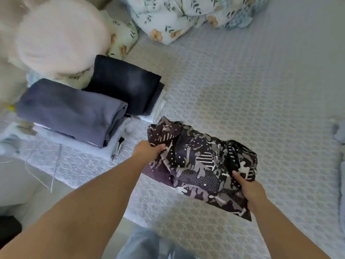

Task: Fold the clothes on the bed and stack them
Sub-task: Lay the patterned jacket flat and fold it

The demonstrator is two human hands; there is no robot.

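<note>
Your left hand [149, 149] and right hand [249, 187] each grip, fingers curled into the cloth, opposite ends of a crumpled black-and-grey camouflage-print garment [201, 165] at the near edge of the grey quilted bed [242, 81]. Beyond, to the left: a folded slate-grey garment [71, 111] beside a folded black one [127, 85], each topping a stack. Farthest: a floral quilt [177, 17]. No legible writing.

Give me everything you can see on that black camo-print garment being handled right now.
The patterned garment is thin woven-looking cloth, black with grey and white camouflage shapes, dots and stripes. It is bunched and creased, not yet folded flat, lying partly on the quilted bedspread near the bed's front edge. The left hand grips its left edge; the right hand grips its lower right part. It lies apart from the folded stacks.
</note>
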